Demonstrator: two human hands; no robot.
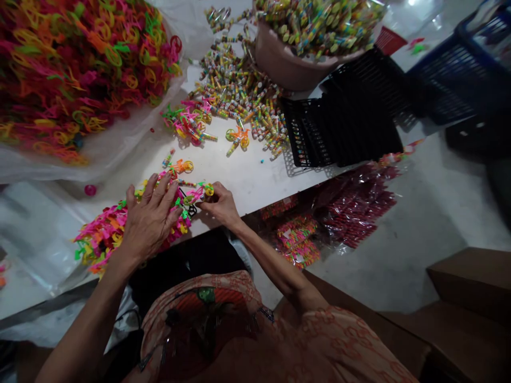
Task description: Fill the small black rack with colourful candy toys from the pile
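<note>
My left hand [154, 221] lies with fingers spread over a heap of small plastic toy bicycles [106, 231] in pink, green, yellow and orange. At the heap's right end my right hand [221, 205] is closed, thumb and fingertips at a pink toy bicycle [195, 194] with a yellow-green wheel. A black openwork edge [192, 210] shows beneath that toy. Just beyond my left fingers rest an orange toy bicycle [182, 166] and a small candy tube [168, 158]. Another orange toy bicycle [240, 137] lies farther up the white table [223, 175].
A large clear bag of toy pieces [88, 69] fills the upper left. Candy tubes [239, 80] lie heaped beside a full pink basin [279, 58]. Black trays [347, 127] stand stacked at right, near a blue basket [451, 74]. Wrapped packs [351, 207] lie below the table edge.
</note>
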